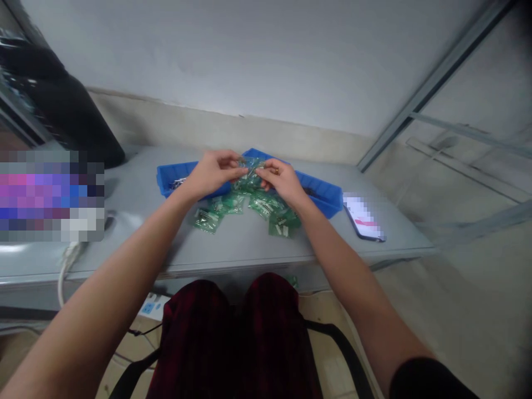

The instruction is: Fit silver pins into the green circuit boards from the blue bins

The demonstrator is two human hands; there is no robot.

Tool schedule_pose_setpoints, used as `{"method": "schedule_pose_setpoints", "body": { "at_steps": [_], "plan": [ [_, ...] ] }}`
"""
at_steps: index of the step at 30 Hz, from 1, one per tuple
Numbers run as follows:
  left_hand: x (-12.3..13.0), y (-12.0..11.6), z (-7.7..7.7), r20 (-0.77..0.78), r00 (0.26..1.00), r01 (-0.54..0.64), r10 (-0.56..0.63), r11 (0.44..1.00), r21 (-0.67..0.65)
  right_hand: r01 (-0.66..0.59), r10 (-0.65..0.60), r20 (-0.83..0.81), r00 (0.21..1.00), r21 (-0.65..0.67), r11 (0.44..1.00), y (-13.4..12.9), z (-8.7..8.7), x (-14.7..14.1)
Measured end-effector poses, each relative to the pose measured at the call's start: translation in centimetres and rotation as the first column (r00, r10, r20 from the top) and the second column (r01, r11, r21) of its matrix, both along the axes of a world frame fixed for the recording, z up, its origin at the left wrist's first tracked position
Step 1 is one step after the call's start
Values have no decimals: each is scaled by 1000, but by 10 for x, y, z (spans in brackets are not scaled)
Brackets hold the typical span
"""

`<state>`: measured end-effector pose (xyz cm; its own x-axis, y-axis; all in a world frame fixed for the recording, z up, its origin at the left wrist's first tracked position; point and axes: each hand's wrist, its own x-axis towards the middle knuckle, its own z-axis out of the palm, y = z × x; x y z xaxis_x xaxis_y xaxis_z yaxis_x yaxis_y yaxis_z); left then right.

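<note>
Between my two hands a small clear plastic bag [251, 164] is held up over the grey table. My left hand [218, 170] pinches its left side between thumb and fingers. On the other side my right hand [280, 178] grips it in the same way. Below them lie several green-tinted plastic bags with small parts inside, some at the left [206, 220] and some at the right [282, 225]. A blue tray [164, 176] with metal pieces is partly behind my left hand. Another blue tray [328, 194] with dark pieces reaches out behind my right hand.
A phone [363, 219] with a lit screen lies on the grey table [241, 249] at the right. On the left stand a large black bottle [83, 119] and a blurred-out item. A white cable [64, 271] hangs over the front edge. A wall rises behind.
</note>
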<state>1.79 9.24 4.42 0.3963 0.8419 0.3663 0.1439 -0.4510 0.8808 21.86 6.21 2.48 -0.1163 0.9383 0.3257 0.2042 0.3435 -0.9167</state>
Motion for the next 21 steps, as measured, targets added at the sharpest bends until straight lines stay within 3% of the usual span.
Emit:
{"method": "schedule_pose_setpoints", "body": {
  "at_steps": [9,15,18,21],
  "plan": [
    [-3,9,-5,-48,999,-17,17,1000,-11,5,-5,47,999,4,1000,2,-6,2],
    [-6,9,-3,17,992,-130,129,982,138,76,-102,116,988,208,975,4,-6,3],
    [-7,7,-2,-1,998,-65,66,996,53,88,-116,131,984,203,975,5,-7,4],
    [-5,3,1,29,999,-11,13,999,-51,6,-13,84,996,85,996,4,-7,5]
  ]
}}
